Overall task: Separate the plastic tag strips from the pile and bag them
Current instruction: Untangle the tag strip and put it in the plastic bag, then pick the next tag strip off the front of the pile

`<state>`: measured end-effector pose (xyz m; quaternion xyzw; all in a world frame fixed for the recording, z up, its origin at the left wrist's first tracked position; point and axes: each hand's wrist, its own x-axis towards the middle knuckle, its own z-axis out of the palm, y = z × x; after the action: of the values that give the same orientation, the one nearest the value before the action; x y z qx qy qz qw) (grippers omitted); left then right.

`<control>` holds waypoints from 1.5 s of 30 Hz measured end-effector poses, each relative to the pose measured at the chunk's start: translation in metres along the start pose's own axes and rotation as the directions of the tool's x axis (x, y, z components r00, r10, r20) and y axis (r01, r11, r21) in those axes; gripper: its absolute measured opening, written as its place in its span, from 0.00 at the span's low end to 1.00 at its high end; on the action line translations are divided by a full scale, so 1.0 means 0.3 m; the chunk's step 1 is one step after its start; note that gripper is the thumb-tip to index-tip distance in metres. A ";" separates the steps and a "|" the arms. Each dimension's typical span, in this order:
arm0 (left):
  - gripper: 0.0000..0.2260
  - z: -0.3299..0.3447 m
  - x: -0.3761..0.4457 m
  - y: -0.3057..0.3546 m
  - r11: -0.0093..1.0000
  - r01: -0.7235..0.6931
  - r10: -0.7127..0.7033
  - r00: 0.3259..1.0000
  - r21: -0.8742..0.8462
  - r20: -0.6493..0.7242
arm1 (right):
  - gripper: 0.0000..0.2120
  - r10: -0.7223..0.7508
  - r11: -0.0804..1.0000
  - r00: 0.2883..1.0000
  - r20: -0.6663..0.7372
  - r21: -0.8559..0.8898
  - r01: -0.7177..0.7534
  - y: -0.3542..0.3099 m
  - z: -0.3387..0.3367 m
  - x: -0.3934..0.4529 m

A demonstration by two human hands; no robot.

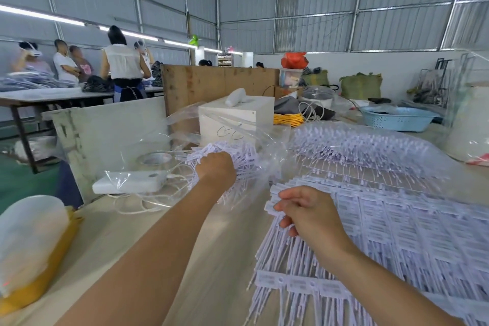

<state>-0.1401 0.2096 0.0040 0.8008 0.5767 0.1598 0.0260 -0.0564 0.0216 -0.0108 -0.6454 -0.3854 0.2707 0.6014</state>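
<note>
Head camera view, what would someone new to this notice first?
Probably the big pile of white plastic tag strips spread over the table's right side, where the right hand pinches one strip's edge. Next, the left hand at centre, pushing a bunch of strips into a clear plastic bag. Farther back stand a white box and a blue basket.

The left hand [217, 167] grips a bundle of tag strips [238, 156] inside a clear bag [264, 145]; the right hand [307, 212] pinches strips of the pile [397, 219] between its fingers.
</note>
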 end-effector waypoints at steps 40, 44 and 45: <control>0.08 -0.081 -0.736 0.590 0.437 -0.798 0.900 0.393 -0.416 0.192 | 0.04 -0.113 0.713 0.971 -0.212 -0.698 -0.070 0.076 -0.931 -0.303; 0.06 -0.109 -0.758 0.556 0.389 -0.828 0.893 0.232 -0.404 0.386 | 0.05 -0.113 0.718 0.984 -0.138 -0.696 -0.015 0.063 -0.944 -0.313; 0.06 -0.128 -0.757 0.546 0.393 -0.791 0.901 0.229 -0.469 0.369 | 0.05 -0.109 0.761 0.988 -0.112 -0.648 0.010 0.048 -0.948 -0.322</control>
<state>-0.0656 -0.0622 0.0260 0.9824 -0.0083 -0.0498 0.1799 0.1236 -0.2191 0.0009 -0.8178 -0.4313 0.0554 0.3769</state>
